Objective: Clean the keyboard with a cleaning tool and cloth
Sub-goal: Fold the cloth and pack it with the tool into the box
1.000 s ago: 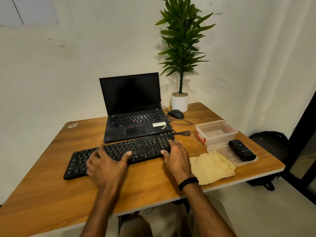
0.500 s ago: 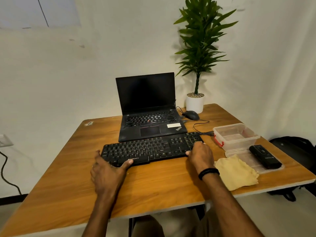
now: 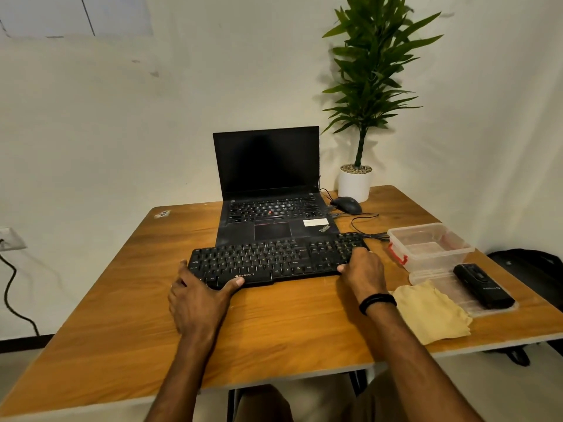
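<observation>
The wooden table carries everything, with the open ThinkPad laptop at its far edge and a potted plant at the far right corner. Since a second ago the black Zebronics keyboard has slid rightward from the left part of the table to the middle, its back edge touching or overlapping the laptop's front edge. The left hand grips its near-left corner and the right hand its right end. So positioning looks nearly finished and cleaning has not begun: near the right edge the yellow cloth lies untouched, and the black cleaning tool rests on a clear lid before a clear plastic container.
</observation>
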